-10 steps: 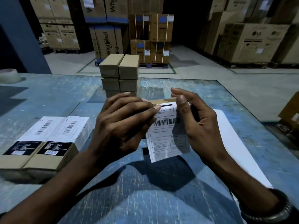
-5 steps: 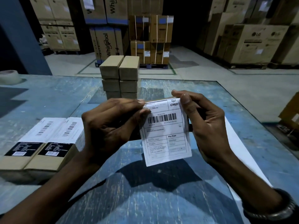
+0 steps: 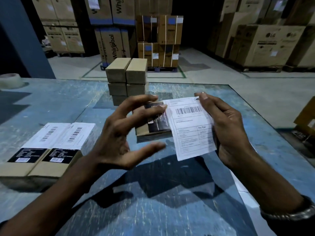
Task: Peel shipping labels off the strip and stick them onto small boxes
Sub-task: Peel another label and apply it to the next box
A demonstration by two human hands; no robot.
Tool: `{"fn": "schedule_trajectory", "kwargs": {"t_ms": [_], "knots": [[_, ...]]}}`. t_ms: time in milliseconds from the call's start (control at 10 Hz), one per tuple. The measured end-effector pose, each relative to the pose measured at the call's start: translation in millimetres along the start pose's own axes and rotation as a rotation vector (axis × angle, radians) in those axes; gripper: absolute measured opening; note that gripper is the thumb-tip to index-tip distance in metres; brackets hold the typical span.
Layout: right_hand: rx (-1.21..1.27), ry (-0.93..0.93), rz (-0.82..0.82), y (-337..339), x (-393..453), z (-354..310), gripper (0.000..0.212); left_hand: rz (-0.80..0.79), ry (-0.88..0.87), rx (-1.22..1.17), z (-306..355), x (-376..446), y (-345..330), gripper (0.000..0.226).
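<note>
The right hand [image 3: 226, 132] was held above the table [image 3: 64, 103], and a white shipping label [image 3: 190, 126] was gripped in it along the label's right edge, with the thumb near the top right corner. The label was held nearly upright, with its barcode facing the camera. The left hand [image 3: 119, 135] was seen released, with the fingers spread and slightly bent, and nothing was held in it. Its fingertips were near the left edge of the label, but contact could not be confirmed because of blur.

Behind the hands, a small brown box [image 3: 153, 123] with a black printed panel was lying on the table, partly hidden by the left fingers and by the label. Farther away, a stack of plain boxes [image 3: 127, 77] was placed, two side by side and three high. At the near left, two labelled boxes [image 3: 49, 147] were laid side by side, each with a white label on the far part of its top. A white strip [image 3: 245, 189] was partly seen under the right forearm. A roll of tape [image 3: 10, 80] was seen at the far left edge of the table. A metal bracelet [image 3: 289, 213] was worn on the right wrist. Large cartons [image 3: 265, 43] were stacked on the floor in the background.
</note>
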State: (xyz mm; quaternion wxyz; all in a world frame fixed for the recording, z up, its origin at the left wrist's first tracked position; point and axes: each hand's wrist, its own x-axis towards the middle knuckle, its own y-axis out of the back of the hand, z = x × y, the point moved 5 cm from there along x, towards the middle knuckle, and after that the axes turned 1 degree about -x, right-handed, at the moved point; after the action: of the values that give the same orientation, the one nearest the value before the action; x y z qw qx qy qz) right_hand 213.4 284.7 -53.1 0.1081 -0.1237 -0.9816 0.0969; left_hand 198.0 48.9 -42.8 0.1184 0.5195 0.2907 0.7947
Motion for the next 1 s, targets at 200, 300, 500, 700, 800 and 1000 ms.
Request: {"fn": "schedule_trajectory", "kwargs": {"t_ms": [200,300,500,700,800,1000], "knots": [[0.036,-0.181,-0.099,7.4,7.7,5.1,0.032,-0.061,-0.08,0.174,-4.4,0.9,-5.0,0.063],[-0.049,-0.217,-0.182,13.2,13.3,6.0,0.044,-0.091,-0.041,0.008,-10.9,1.7,-3.9,0.063],[-0.22,-0.327,-0.344,14.6,17.7,11.9,0.06,-0.174,0.136,-0.206,-24.7,-4.1,-7.8,0.068],[-0.266,-0.324,-0.401,13.5,11.1,13.1,0.047,-0.237,0.109,-0.17,-28.9,-5.1,-9.9,0.066],[-0.23,-0.327,-0.472,14.2,10.4,10.3,0.043,-0.231,0.076,-0.183,-24.6,-2.6,-7.5,0.065],[-0.208,-0.331,-0.559,13.1,8.7,10.3,0.036,-0.207,0.056,-0.219,-25.9,-2.0,-5.2,0.068]]}}
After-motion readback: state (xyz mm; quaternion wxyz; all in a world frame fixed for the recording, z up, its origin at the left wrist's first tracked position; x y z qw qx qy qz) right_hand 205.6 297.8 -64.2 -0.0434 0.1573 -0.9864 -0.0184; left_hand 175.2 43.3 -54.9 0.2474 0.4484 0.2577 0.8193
